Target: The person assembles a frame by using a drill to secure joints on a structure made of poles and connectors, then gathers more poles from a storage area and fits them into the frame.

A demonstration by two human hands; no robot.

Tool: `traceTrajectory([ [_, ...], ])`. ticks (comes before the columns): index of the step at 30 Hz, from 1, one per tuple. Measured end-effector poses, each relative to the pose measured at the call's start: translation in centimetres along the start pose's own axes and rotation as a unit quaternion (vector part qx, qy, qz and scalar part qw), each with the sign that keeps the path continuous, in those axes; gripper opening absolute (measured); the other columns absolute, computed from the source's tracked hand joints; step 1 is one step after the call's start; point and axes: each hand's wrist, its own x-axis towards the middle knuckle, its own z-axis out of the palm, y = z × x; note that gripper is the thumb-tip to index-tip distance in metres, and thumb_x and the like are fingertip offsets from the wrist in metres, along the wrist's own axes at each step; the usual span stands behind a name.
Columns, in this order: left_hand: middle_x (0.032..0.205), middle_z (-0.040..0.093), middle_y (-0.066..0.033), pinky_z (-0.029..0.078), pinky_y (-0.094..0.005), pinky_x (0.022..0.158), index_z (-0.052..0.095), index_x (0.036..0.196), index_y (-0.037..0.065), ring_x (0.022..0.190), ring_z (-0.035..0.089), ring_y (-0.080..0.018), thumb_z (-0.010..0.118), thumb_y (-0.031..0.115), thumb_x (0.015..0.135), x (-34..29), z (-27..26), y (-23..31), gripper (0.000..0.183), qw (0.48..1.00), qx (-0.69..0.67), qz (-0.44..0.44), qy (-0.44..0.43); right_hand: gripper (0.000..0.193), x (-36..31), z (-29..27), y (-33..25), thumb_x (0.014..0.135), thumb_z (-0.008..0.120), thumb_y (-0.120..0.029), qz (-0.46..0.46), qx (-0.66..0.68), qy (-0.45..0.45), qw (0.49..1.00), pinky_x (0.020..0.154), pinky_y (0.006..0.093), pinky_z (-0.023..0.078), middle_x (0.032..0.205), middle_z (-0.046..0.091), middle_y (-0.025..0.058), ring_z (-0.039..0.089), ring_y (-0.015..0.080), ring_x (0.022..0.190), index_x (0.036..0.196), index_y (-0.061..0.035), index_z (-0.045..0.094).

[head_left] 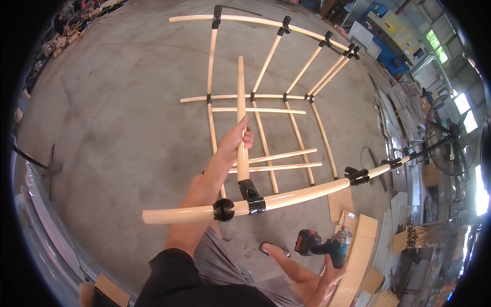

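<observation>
My left hand (238, 139) is wrapped round a cream-coloured pipe (241, 92) that stands up in front of me. At its lower end a black clamp joint (250, 194) joins it to a long cream crossbar (302, 195), which passes over my left forearm. Another black joint (223, 210) sits on the crossbar to the left, and a further black joint (356, 176) to the right. Low on the right, my right hand (332, 273) grips a teal and black cordless drill (337, 250), its battery towards the left; the trigger finger is not clear.
Beyond the crossbar a larger pipe frame (271, 96) with black joints rests on the concrete floor (128, 102). Loose pipes (286, 168) lie across it. Cardboard boxes (360, 250) are beside my right leg. At right stands a large black fan (452, 130); long stacked material (56, 240) lines the left.
</observation>
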Motion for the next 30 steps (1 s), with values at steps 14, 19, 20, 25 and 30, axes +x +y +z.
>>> traceTrajectory([
  [14,0.068,0.043,0.0007,0.033,-0.0179,0.039,0.044,0.091,0.008,0.049,0.041,-0.0052,0.068,0.034,0.091,-1.5,0.6,-0.1,0.036,1.000,0.010,0.015,-0.001,0.047,-4.7,-4.5,-8.3,0.069,0.082,-0.023,-0.093,0.095,0.027,0.991,0.075,0.0342,0.048,0.088,0.062,0.0102,0.057,0.0199,0.079,0.102,0.0055,0.062],
  [19,0.068,0.043,0.0011,0.033,-0.0195,0.040,0.045,0.092,0.008,0.050,0.042,-0.0056,0.067,0.038,0.091,-2.1,1.7,0.3,0.038,0.998,0.056,0.039,-0.003,0.043,-6.2,-3.1,-6.5,0.069,0.082,-0.014,-0.055,0.097,-0.007,0.994,0.075,0.0330,0.049,0.089,0.063,0.0104,0.059,0.0189,0.080,0.102,0.0055,0.063],
  [20,0.068,0.043,0.0013,0.034,-0.0199,0.040,0.045,0.091,0.008,0.050,0.042,-0.0059,0.067,0.039,0.091,-2.6,1.9,0.6,0.038,0.996,0.072,0.048,0.005,0.047,-5.9,-2.6,-5.8,0.064,0.085,-0.014,-0.044,0.091,-0.022,0.995,0.076,0.0343,0.050,0.088,0.064,0.0115,0.061,0.0200,0.081,0.101,0.0060,0.063],
  [25,0.065,0.045,0.0014,0.039,-0.0254,0.043,0.048,0.084,0.008,0.050,0.044,-0.0088,0.062,0.039,0.094,-2.8,2.0,1.4,0.035,0.976,0.188,0.106,0.038,0.051,-6.0,2.1,-8.4,0.059,0.089,-0.024,0.009,-0.111,-0.100,0.989,0.070,0.0357,0.053,0.083,0.070,0.0158,0.065,0.0198,0.074,0.094,0.0065,0.067],
  [30,0.056,0.050,-0.0021,0.042,-0.0300,0.042,0.050,0.070,0.006,0.044,0.048,-0.0133,0.062,0.037,0.094,-0.6,-2.8,4.9,0.040,0.895,0.400,0.184,0.076,0.054,-4.3,11.9,5.9,0.054,0.089,-0.028,0.028,-0.128,-0.223,0.966,0.070,0.0385,0.053,0.081,0.070,0.0182,0.067,0.0270,0.073,0.089,0.0060,0.067],
])
